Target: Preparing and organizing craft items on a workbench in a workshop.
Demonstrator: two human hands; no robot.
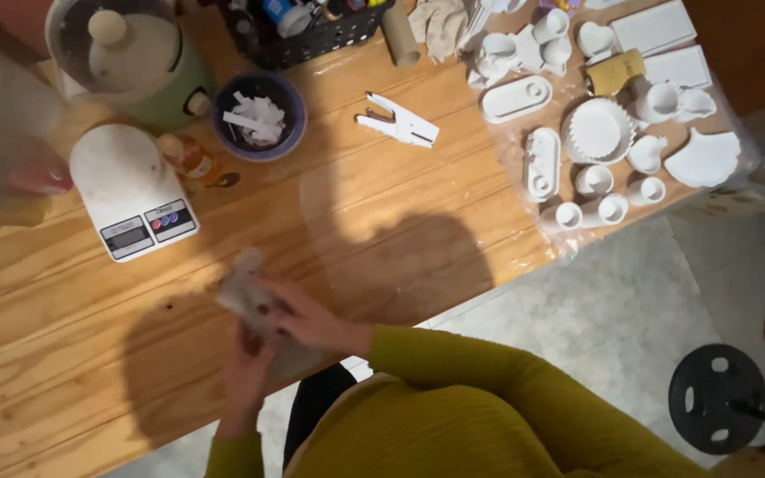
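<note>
Inventory, left to right, as I read it from the head view.

1. White kitchen scale with a round platform (130,188), far left on the pale pine tabletop (382,221); a small orange bottle (186,155) lies just beside it.
2. Purple bowl of white scraps (259,116), beyond the scale.
3. Crumpled pale grey sheet, thin and plastic-like (245,288), near edge of the table, held between both hands. It is blurred; I cannot tell its exact material.
4. Left hand (245,376): comes up from below, fingers closed on the sheet's lower part.
5. Right hand (307,319): lies over the sheet, fingers curled and pinching it; no gap shows.
6. White plastic clip tool (397,121), mid-table, well apart from the hands.
7. Cluster of white cast pieces, trays and cups (595,133), far right on clear film.

Handling note, my judgement: work the sheet low over the table, with a light grip so it does not tear.
</note>
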